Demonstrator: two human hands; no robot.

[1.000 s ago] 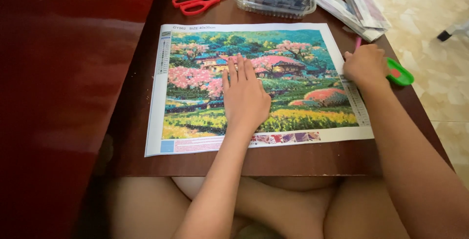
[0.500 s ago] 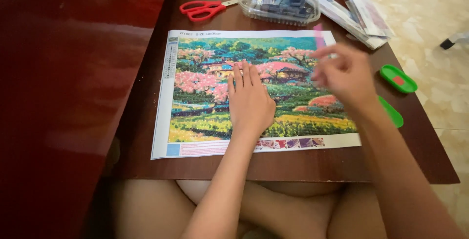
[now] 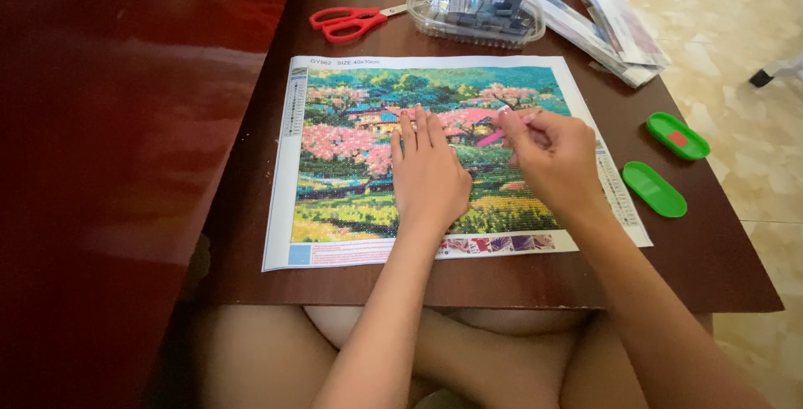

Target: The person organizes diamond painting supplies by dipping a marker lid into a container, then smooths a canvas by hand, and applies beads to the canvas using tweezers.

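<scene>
Dark brown worktop (image 3: 686, 283) carries a landscape diamond-painting canvas (image 3: 351, 208) lying flat at centre. Left hand (image 3: 428, 176) rests palm-down on it, fingers extended, holding nothing, apparently to steady the sheet. Right hand (image 3: 554, 158), just right of it, pinches a pink pen (image 3: 493, 135), tip angled onto the canvas. Two green trays (image 3: 654, 188) lie right; clear container (image 3: 477, 9) and red scissors (image 3: 347, 22) far.

— What carries it all?
— A dark brown table (image 3: 251, 166). A colourful landscape canvas (image 3: 351, 175) lies flat on it.
— Anything else?
— Red scissors (image 3: 347, 22), a clear plastic tub (image 3: 477, 20), flat packets (image 3: 615, 28), two green trays (image 3: 654, 189).
</scene>
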